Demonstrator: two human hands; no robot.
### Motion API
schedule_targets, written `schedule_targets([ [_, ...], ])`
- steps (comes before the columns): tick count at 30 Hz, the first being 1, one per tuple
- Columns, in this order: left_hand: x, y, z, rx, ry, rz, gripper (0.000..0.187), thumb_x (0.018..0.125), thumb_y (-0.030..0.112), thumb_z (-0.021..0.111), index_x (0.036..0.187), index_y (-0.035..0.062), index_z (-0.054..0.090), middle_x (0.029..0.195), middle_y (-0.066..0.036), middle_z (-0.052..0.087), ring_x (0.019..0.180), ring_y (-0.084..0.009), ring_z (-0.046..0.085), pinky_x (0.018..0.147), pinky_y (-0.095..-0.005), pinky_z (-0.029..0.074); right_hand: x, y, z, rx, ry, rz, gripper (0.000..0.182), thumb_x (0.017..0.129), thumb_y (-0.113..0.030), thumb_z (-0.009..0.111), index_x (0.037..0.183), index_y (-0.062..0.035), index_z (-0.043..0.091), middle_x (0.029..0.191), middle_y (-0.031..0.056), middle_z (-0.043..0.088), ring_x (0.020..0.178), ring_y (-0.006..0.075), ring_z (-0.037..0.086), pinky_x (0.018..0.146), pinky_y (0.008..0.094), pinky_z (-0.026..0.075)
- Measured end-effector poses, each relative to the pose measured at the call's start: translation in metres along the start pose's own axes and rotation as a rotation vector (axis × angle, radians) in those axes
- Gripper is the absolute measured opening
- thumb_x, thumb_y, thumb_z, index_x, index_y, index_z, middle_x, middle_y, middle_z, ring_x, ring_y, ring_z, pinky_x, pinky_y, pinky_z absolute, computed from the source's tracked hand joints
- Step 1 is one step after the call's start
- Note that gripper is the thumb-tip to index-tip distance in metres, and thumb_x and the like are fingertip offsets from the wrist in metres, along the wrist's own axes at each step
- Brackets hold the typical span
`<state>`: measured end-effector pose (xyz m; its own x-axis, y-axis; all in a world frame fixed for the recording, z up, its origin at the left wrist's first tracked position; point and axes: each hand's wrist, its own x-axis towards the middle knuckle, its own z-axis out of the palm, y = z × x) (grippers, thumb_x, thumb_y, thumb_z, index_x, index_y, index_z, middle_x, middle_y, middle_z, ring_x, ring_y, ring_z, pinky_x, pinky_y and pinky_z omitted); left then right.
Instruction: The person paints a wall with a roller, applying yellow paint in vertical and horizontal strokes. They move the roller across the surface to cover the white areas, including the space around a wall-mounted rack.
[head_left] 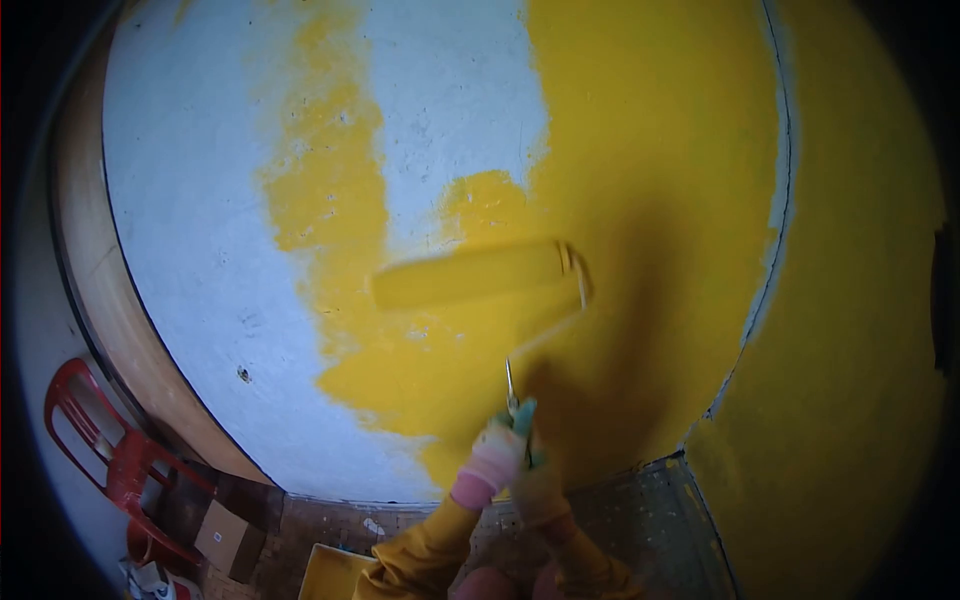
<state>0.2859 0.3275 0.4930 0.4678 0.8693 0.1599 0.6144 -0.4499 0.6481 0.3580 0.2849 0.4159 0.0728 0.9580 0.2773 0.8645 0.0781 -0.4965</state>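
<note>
A paint roller (470, 276) with a yellow-coated sleeve lies across the wall (450, 110), slightly blurred by motion. Its wire frame bends down from the right end to a handle in my hands. My left hand (490, 462), in a white and pink glove with green fingertips, is wrapped around the handle near its top. Just below and to the right, my right hand (540, 492), also gloved, is closed around the lower handle, its fingers partly hidden and dim. Yellow paint covers the wall's right part and a patchy column left of centre; pale blue-white areas show between and at left.
A cracked corner seam (785, 200) divides the painted wall from a yellow wall on the right. At lower left are a red plastic chair (130, 460) and a cardboard box (230, 540). A yellow paint tray (330, 575) sits on the floor near my left forearm.
</note>
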Motion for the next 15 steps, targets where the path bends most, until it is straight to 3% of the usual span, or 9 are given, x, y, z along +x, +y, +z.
schedule_targets([
  [2,-0.01,-0.005,0.02,-0.088,-0.013,-0.277,0.051,0.076,0.008,0.044,0.124,0.0133,0.03,0.093,-0.022,0.049,0.077,-0.0364,0.052,0.065,-0.0408,0.044,-0.009,0.011,0.044,0.773,0.503,0.026,0.027,0.072,-0.01,0.049,0.098,-0.0041,0.051,0.067,0.0106,0.054,0.063,0.0305,0.053,0.054,0.0351,0.042],
  [3,-0.011,-0.012,0.026,-0.086,-0.004,-0.269,0.051,0.076,0.008,0.044,0.124,0.0133,0.03,0.093,-0.022,0.049,0.077,-0.0364,0.052,0.065,-0.0408,0.044,-0.006,0.014,0.048,0.773,0.51,0.016,0.027,0.072,-0.01,0.049,0.098,-0.0041,0.051,0.067,0.0106,0.054,0.063,0.0305,0.053,0.054,0.0351,0.042],
  [5,-0.012,-0.018,0.029,0.106,0.054,0.124,0.049,0.077,0.009,0.043,0.123,0.0143,0.031,0.092,-0.022,0.049,0.077,-0.0365,0.053,0.065,-0.0408,0.044,-0.004,0.013,0.043,0.818,0.549,0.062,0.026,0.065,-0.007,0.051,0.092,-0.0054,0.053,0.061,0.0088,0.049,0.055,0.0262,0.051,0.047,0.0319,0.04],
  [6,-0.006,-0.019,0.028,0.105,0.049,0.124,0.049,0.077,0.009,0.043,0.123,0.0143,0.031,0.092,-0.022,0.049,0.077,-0.0365,0.053,0.065,-0.0408,0.044,-0.002,0.015,0.037,0.817,0.55,0.067,0.026,0.065,-0.007,0.051,0.092,-0.0054,0.053,0.061,0.0088,0.049,0.055,0.0262,0.051,0.047,0.0319,0.04],
  [7,0.005,-0.01,0.016,0.053,0.111,0.141,0.036,0.079,0.026,0.043,0.112,0.0104,0.042,0.089,-0.022,0.052,0.079,-0.0358,0.053,0.067,-0.0386,0.043,0.004,0.01,0.012,0.651,0.497,-0.021,0.028,0.074,-0.011,0.048,0.101,-0.0032,0.049,0.074,0.0103,0.054,0.065,0.0196,0.053,0.054,0.03,0.042],
  [8,0.017,0.001,0.005,-0.001,0.176,0.159,0.041,0.082,0.042,0.043,0.1,0.0066,0.052,0.086,-0.022,0.055,0.081,-0.0351,0.053,0.07,-0.0365,0.042,0.008,0.008,-0.005,0.484,0.44,-0.109,0.031,0.083,-0.015,0.046,0.11,-0.0009,0.045,0.086,0.0119,0.059,0.076,0.0131,0.055,0.061,0.0281,0.043],
  [9,0.026,0.015,-0.009,-0.002,0.178,0.16,0.041,0.082,0.042,0.043,0.1,0.0066,0.052,0.086,-0.022,0.055,0.081,-0.0351,0.053,0.07,-0.0365,0.042,0.017,0.014,-0.007,0.482,0.441,-0.11,0.031,0.083,-0.015,0.046,0.11,-0.0009,0.045,0.086,0.0119,0.059,0.076,0.0131,0.055,0.061,0.0281,0.043],
  [11,0.033,0.042,-0.035,-0.192,0.17,-0.035,0.03,0.084,0.032,0.042,0.108,0.0157,0.049,0.086,-0.02,0.053,0.078,-0.0324,0.054,0.069,-0.0364,0.043,0.037,0.027,-0.003,0.364,0.662,-0.499,0.029,0.067,-0.007,0.051,0.096,-0.0062,0.052,0.064,0.0091,0.051,0.055,0.0241,0.052,0.047,0.0305,0.041],
  [15,0.019,0.001,0.002,0.095,0.255,0.252,0.028,0.084,0.03,0.041,0.109,0.0177,0.048,0.084,-0.021,0.053,0.078,-0.0326,0.054,0.069,-0.0367,0.043,0.018,0.026,0.021,0.124,0.471,-0.171,0.025,0.069,-0.007,0.049,0.093,-0.0048,0.053,0.067,0.0096,0.053,0.057,0.0258,0.053,0.048,0.0325,0.042],
])
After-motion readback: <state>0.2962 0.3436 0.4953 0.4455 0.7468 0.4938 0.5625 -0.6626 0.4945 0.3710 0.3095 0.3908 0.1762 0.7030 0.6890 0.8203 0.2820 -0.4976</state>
